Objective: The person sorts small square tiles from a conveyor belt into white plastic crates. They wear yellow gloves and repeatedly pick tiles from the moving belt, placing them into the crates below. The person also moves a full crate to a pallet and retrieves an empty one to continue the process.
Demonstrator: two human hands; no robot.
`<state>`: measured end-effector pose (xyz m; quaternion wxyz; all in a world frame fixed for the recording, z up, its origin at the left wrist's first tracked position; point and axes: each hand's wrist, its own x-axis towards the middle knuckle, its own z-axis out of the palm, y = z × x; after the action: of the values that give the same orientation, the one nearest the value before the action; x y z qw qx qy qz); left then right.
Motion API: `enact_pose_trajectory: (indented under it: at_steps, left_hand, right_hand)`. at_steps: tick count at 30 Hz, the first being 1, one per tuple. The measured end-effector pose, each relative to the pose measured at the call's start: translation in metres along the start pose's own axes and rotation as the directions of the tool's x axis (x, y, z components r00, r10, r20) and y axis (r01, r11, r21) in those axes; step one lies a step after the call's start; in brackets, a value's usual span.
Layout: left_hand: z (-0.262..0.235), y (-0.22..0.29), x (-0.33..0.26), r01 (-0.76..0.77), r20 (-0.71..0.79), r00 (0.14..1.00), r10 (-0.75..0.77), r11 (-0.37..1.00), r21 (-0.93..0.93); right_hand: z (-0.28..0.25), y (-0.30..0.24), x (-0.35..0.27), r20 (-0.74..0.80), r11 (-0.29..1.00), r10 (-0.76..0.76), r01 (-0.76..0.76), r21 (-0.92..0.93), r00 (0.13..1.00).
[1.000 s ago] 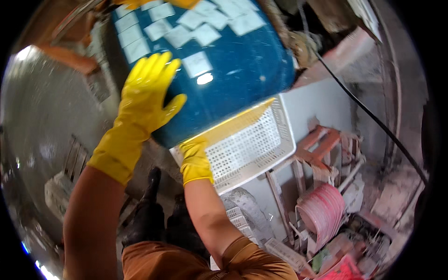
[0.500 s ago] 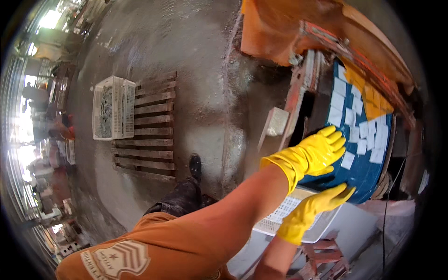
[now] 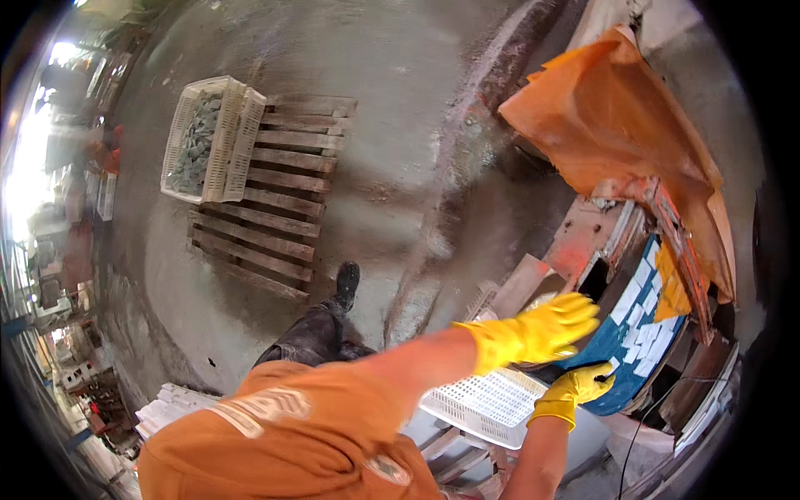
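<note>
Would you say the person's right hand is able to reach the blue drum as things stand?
Probably yes: the right hand in its yellow glove already lies against the blue drum, above the white crate, with nothing between them. The left hand rests there too.

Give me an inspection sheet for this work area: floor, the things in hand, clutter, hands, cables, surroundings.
Surface: grey concrete floor, dusty and stained.
Job's things: blue drum patched with white squares; white perforated crate below it.
Clutter: orange sheet draped above the drum.
Hands: left hand yellow-gloved, fingers spread near the drum; right hand yellow-gloved, against the drum's edge.
Cables: black cable by the drum.
Surroundings: wooden pallet bearing a white crate of grey stones.
</note>
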<state>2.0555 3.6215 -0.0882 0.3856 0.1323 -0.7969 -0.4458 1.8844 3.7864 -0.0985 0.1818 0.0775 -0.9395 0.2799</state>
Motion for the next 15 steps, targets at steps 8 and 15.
enact_pose_trajectory:
  at_steps: [8,15]
  left_hand:
    - [-0.418,0.046,-0.307,0.544,-0.073,0.034,-0.997,-0.043,0.838]
    - [-0.577,0.188,-0.484,0.495,-0.621,-0.513,-0.593,-0.795,0.350]
  right_hand:
    - [0.008,0.018,0.003,-0.136,0.996,-0.057,0.048,-0.068,0.989]
    - [0.003,-0.003,-0.001,-0.084,0.992,-0.121,0.117,-0.053,0.989]
